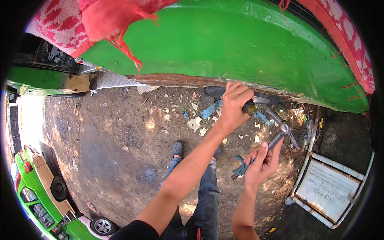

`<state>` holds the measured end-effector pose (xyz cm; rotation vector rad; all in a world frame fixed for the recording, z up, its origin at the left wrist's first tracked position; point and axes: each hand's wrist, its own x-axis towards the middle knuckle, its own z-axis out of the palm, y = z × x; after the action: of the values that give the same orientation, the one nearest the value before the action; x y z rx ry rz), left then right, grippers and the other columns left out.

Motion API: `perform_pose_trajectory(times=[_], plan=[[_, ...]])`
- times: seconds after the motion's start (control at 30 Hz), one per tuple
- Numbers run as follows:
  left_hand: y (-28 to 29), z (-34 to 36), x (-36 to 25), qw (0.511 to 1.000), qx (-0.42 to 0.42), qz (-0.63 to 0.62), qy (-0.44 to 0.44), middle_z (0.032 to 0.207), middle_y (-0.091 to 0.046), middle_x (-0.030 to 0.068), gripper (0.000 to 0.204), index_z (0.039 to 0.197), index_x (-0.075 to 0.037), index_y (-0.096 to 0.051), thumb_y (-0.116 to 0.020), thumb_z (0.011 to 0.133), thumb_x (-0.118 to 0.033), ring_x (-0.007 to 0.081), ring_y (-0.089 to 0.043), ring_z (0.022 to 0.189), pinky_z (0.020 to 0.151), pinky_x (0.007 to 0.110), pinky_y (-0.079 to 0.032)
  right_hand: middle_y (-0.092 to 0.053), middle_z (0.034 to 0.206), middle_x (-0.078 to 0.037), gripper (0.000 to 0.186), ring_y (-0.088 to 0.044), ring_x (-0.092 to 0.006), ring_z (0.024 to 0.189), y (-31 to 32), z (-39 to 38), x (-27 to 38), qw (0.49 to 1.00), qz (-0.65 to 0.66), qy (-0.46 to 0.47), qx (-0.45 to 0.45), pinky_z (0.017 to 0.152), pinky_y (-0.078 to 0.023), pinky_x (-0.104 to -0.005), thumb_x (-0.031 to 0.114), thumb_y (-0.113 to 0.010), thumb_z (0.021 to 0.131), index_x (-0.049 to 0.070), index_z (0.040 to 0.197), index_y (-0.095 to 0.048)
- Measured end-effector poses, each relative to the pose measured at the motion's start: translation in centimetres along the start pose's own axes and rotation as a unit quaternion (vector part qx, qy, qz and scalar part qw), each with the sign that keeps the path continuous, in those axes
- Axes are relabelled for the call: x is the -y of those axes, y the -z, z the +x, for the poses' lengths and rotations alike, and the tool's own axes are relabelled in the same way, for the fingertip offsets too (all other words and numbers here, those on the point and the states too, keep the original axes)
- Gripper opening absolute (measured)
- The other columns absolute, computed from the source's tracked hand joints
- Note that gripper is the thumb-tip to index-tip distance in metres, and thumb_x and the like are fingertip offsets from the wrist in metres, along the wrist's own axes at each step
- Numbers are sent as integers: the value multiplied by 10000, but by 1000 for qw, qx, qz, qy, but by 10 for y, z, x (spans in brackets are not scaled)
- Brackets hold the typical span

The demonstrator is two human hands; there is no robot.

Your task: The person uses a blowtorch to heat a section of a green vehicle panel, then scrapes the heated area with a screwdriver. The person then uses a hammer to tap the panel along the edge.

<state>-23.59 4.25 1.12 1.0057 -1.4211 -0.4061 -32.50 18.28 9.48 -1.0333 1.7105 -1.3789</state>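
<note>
My left hand [235, 105] is closed around a tool with a round, dark olive handle [250, 108]. Its far end is hidden behind my fingers, at the rusty lower edge [176, 79] of a green vehicle panel [200, 40]. My right hand [262, 166] grips a hammer [276, 140] by its shaft, below and to the right of the left hand. The steel hammer head [285, 129] points up toward the handle end, with a gap between them. Greenish cloth or tape [241, 166] is wrapped round the shaft's lower end.
Red-and-white patterned cloths [60, 24] hang over the panel. A wheel [262, 97] shows beneath it. Paint flakes [194, 123] and blue scraps [210, 110] litter the ground. A white framed sign [328, 188] lies at right; a green vehicle [44, 200] stands at left.
</note>
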Motion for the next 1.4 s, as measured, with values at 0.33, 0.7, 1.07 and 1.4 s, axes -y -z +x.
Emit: perform_pose_trajectory(times=[0.33, 0.7, 1.07, 1.4], plan=[[1, -1, 7, 999, -23, -27, -11, 681, -539, 57, 216, 696, -63, -545, -683, 553, 22, 272, -540, 682, 735, 369, -407, -535, 669, -40, 547, -455, -83, 525, 0, -8, -5, 999, -11, 33, 19, 447, -406, -266, 49, -522, 1042, -70, 1539, -326], [2, 4, 9, 999, -24, -44, 13, 658, -504, 66, 197, 691, -58, -534, -695, 579, -71, 271, -516, 649, 735, 365, -397, -561, 715, -74, 586, -467, -85, 537, -4, -15, -15, 978, -126, 154, 66, 477, -405, -272, 43, -481, 1057, -58, 1577, -230], [2, -25, 51, 995, -25, -25, 93, 669, -517, 92, 180, 700, -43, -517, -635, 592, 41, 309, -534, 694, 748, 383, -401, -506, 662, -25, 532, -434, -66, 531, -9, -8, -21, 981, -96, 159, 48, 472, -397, -268, 25, -479, 1053, -53, 1554, -319], [0, -2, 8, 999, -16, -31, 15, 686, -533, 60, 209, 703, -63, -541, -683, 565, 4, 280, -551, 711, 775, 386, -417, -499, 660, -32, 589, -438, -92, 520, -7, -10, -21, 995, -56, 81, 4, 470, -415, -288, 81, -485, 1065, -27, 1590, -242]])
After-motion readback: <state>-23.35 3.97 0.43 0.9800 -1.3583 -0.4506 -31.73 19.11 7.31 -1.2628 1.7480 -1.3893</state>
